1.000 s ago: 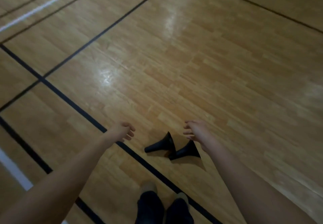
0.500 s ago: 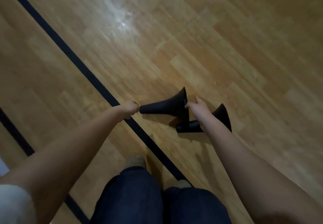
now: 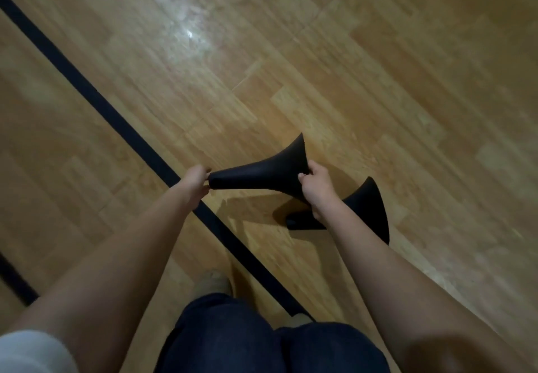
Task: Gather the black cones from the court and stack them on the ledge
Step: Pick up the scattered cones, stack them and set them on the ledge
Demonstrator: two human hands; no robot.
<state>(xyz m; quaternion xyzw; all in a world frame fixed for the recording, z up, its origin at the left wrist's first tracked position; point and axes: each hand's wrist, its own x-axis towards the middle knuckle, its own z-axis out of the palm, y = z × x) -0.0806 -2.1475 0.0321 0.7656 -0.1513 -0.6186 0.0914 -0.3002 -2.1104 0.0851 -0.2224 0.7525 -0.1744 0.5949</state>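
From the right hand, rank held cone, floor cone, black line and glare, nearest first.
1. Held cone, in the grip of the right hand.
2. Floor cone, just right.
3. Black line, left.
4. Glare, far up-left.

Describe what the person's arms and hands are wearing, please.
The left hand and right hand are bare: no gloves, rings or watch visible. Both arms are uncovered below the elbow; a pale grey sleeve shows only at the left upper arm.

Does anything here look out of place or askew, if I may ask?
Yes: one black cone lies tipped on its side on the wooden floor, beside the right hand. The other cone is held sideways between it and the left hand.
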